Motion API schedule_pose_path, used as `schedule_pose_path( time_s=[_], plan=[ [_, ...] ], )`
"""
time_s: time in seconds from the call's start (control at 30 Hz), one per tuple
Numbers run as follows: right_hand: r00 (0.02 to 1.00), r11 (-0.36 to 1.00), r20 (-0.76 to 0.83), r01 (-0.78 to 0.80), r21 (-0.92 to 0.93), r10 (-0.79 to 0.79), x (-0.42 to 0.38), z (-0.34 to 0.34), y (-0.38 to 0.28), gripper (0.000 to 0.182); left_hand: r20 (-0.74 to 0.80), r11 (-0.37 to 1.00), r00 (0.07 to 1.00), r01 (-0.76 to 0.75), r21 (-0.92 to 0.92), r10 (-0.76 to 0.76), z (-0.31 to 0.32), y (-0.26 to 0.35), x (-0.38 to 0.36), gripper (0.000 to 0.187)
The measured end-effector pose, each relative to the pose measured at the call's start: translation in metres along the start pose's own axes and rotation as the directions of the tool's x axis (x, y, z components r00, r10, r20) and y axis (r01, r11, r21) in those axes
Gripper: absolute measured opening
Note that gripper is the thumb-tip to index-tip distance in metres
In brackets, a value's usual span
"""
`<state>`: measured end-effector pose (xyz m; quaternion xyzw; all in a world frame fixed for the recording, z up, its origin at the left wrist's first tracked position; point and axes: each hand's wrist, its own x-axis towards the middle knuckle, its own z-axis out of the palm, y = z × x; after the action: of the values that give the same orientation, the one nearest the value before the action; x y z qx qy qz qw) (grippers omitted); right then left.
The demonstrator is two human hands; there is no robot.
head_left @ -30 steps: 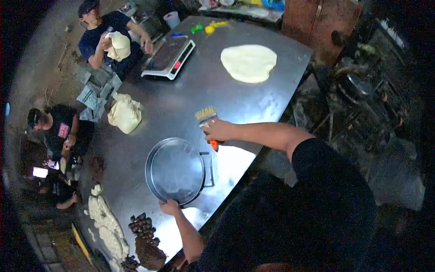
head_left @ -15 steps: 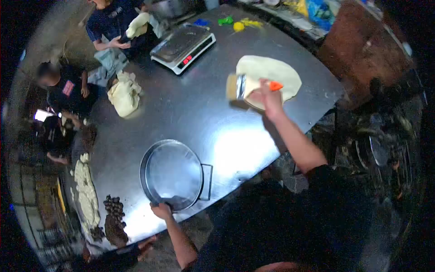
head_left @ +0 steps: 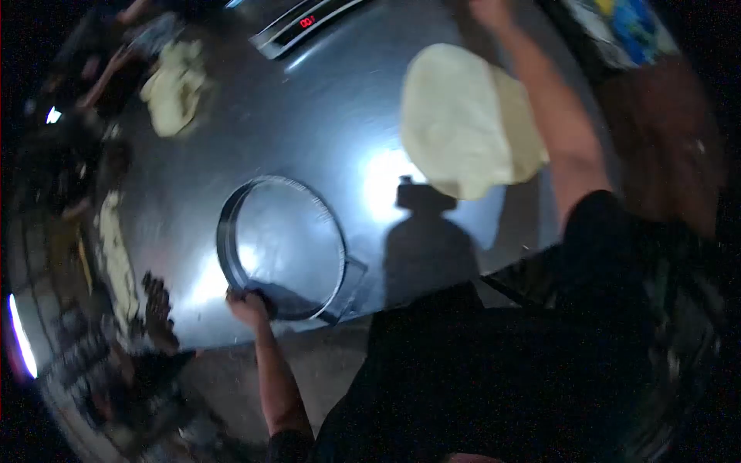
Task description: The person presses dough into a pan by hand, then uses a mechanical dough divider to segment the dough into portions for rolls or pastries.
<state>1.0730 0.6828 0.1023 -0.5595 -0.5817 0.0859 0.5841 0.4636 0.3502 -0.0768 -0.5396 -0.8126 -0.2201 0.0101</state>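
Pan (head_left: 285,247) is sitting at the table's (head_left: 324,131) near edge, left hand (head_left: 248,306) gripping its rim; steadying it matters. Right hand (head_left: 490,11) is reaching far, its grip unreadable.

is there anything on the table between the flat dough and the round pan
Nothing visible. Between the flat dough and the round pan lies only bare table. The left hand grips the pan's near rim; the right hand is beyond the dough.

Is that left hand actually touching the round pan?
Touching. The head view shows the left hand gripping the near rim of the pan, fingers curled over its edge, with no gap.
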Motion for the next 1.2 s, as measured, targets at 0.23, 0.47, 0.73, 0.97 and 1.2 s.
schedule_pose_path(
  time_s=[0.23,0.47,0.73,0.97,1.2],
  plan=[
    [0.916,0.661,0.271,0.401,-0.634,-0.295,0.071,0.046,0.238,0.031,-0.002,0.912,0.927,0.370,-0.178,-0.376,-0.013,0.031,0.004,0.037],
    [0.785,0.948,0.546,0.313,0.058,-0.293,0.072,0.037,0.167,0.028,-0.079,0.941,0.940,0.336,0.038,-0.332,-0.024,0.004,-0.005,0.036],
    [0.803,0.279,0.368,-0.530,0.801,0.469,-0.079,-0.017,-0.012,0.031,-0.040,0.880,0.917,0.368,-0.300,-0.397,-0.009,-0.011,-0.006,0.039],
    [0.562,0.601,0.779,-0.735,0.314,0.279,-0.334,0.070,-0.219,0.025,-0.108,0.777,0.855,0.399,-0.488,-0.507,-0.035,-0.026,-0.015,0.041],
    [0.606,0.950,0.793,-0.281,0.139,0.063,-0.464,0.272,-0.339,0.024,-0.084,0.848,0.951,0.224,-0.480,-0.298,-0.060,-0.062,-0.023,0.035]
  ],
)
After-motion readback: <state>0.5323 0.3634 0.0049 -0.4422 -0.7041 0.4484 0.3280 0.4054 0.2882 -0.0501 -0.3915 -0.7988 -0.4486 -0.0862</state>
